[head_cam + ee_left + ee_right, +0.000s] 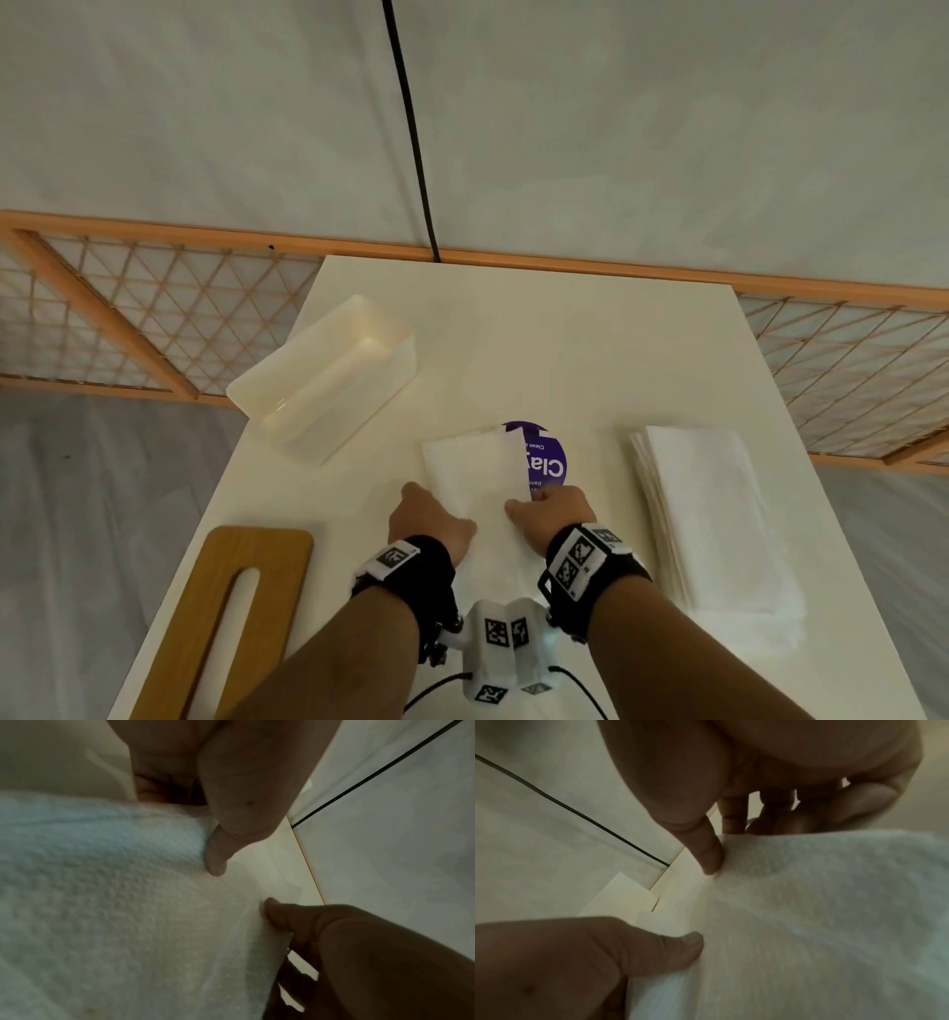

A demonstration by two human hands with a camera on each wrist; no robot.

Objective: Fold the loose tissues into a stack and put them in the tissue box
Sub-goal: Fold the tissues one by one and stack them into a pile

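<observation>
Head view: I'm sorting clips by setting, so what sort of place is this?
Probably a staged recording space: a white table against draped sheeting and a wooden lattice.

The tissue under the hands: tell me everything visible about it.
The tissue is a white sheet with a fine embossed texture, clear in the wrist views. It lies flat near the middle of the white table, with one flap folded over along its right side, partly covering a round purple label. The left hand holds its near left edge, thumb on top; the right hand holds its near right edge the same way. It lies apart from the tissue stack.
</observation>
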